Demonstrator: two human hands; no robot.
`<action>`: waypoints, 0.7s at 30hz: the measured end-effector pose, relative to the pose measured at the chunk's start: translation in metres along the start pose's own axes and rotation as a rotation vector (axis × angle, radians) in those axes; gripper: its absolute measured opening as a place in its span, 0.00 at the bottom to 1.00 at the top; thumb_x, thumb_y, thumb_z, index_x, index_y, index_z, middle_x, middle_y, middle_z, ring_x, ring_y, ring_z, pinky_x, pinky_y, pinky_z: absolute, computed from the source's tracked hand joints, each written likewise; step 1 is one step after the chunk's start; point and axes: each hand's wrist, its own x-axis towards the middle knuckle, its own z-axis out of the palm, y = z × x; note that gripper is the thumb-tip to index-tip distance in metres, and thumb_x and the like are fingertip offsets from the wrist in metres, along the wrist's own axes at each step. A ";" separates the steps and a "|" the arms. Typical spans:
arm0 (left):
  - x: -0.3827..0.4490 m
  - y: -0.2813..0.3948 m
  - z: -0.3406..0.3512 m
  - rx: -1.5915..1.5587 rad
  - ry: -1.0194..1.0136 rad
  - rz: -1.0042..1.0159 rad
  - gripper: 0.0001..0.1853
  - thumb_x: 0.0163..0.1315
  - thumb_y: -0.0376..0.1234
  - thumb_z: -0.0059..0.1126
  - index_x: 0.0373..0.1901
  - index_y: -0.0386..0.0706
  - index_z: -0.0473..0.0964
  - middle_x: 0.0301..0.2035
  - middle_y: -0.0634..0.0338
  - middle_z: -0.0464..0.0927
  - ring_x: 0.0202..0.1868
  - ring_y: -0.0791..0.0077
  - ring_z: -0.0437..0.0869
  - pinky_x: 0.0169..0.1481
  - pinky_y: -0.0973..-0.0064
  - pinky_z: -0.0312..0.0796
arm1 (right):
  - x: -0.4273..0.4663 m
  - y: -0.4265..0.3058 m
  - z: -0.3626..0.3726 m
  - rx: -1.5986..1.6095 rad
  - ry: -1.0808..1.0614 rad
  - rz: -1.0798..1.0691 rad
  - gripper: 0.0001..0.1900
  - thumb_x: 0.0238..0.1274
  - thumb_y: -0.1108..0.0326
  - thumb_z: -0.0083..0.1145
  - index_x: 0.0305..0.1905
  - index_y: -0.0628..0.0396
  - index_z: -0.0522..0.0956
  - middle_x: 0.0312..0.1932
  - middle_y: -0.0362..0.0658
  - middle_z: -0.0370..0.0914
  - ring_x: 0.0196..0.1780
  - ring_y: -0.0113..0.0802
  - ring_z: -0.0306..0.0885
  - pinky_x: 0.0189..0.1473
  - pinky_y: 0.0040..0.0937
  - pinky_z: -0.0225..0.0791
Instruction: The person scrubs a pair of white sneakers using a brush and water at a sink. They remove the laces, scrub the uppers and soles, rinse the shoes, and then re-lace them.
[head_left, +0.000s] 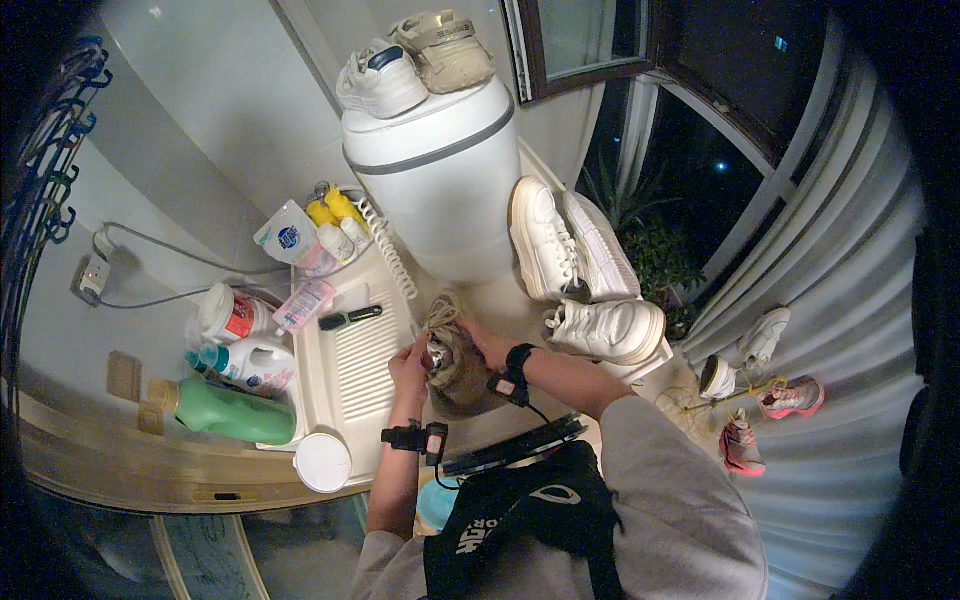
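Note:
A beige lace-up shoe is tilted up in the sink basin, its laces bunched near the top. My right hand grips its right side, with the fingertips partly hidden. On the other side my left hand has curled fingers close against the shoe and its laces; what they hold is hidden. Beside those fingers is a shiny metal piece, too small to identify. Left of the basin, a brush with a black handle lies on the ribbed washboard.
A white barrel-shaped container carries two shoes. White sneakers stand at the right. Detergent bottles, a white tub and a round white lid line the left. A coiled white hose hangs behind the washboard.

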 end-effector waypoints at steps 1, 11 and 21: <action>0.000 0.002 -0.002 -0.032 0.022 -0.006 0.16 0.59 0.39 0.66 0.20 0.40 0.73 0.14 0.67 0.67 0.15 0.83 0.64 0.18 0.80 0.52 | -0.007 -0.012 0.008 0.031 0.011 0.027 0.32 0.60 0.68 0.54 0.69 0.52 0.58 0.66 0.47 0.65 0.66 0.41 0.64 0.68 0.38 0.56; -0.005 -0.017 0.004 -0.091 -0.008 -0.089 0.16 0.60 0.39 0.64 0.19 0.42 0.72 0.14 0.67 0.69 0.15 0.83 0.66 0.19 0.81 0.53 | 0.035 0.054 -0.032 -0.583 0.021 -0.322 0.19 0.55 0.56 0.63 0.45 0.58 0.77 0.36 0.44 0.80 0.38 0.34 0.78 0.45 0.34 0.72; 0.022 -0.049 0.010 0.268 0.040 0.260 0.18 0.59 0.40 0.66 0.23 0.34 0.75 0.18 0.62 0.75 0.19 0.81 0.72 0.24 0.81 0.64 | 0.000 0.011 -0.008 -1.351 0.656 0.343 0.39 0.33 0.36 0.67 0.43 0.64 0.80 0.48 0.57 0.77 0.55 0.45 0.74 0.55 0.42 0.65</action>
